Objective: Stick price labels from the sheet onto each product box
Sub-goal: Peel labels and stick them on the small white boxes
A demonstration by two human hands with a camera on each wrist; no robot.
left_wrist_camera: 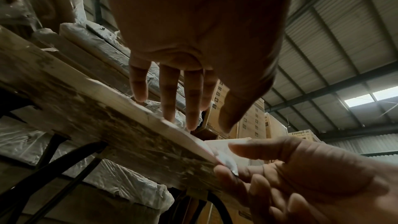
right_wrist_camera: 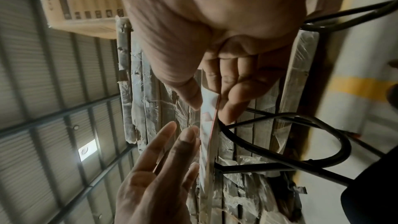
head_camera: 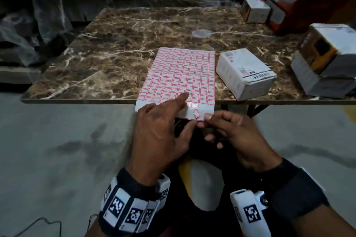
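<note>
Half-peeled from the near overhanging edge of the pink-bordered white label sheet on the brown marble tabletop: one small red-framed label. Touching its right side, right hand fingers pinching that sheet edge. Left hand flat, relaxed, pressing the sheet. Nearest white cardboard product box just right of the sheet, long axis running away from the edge; right hand nearer.

Glossy brown marble-look tabletop, matt paper label sheet, white cardboard box, rough unfinished underside.

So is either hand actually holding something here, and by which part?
The right hand pinches the label sheet by its near overhanging edge. The left hand rests flat on it, gripping nothing.
</note>
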